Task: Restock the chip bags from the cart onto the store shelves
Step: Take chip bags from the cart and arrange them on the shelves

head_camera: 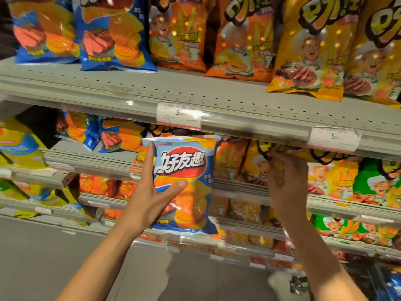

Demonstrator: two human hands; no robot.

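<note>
My left hand (152,192) holds a blue chip bag (188,170) upright in front of the second shelf, thumb across its front and fingers behind its left edge. My right hand (284,177) reaches under the upper shelf edge and grips the top of a yellow-orange chip bag (256,166) standing on the second shelf. Matching blue bags (121,137) stand on that shelf to the left, and more blue bags (112,33) sit on the upper shelf (195,88).
Orange and yellow bags (303,51) fill the upper shelf's right side. Green and orange bags (373,183) stand at right, yellow bags (19,144) at left. Lower shelves (238,227) hold more snacks. A cart corner (386,283) shows bottom right above grey floor (54,261).
</note>
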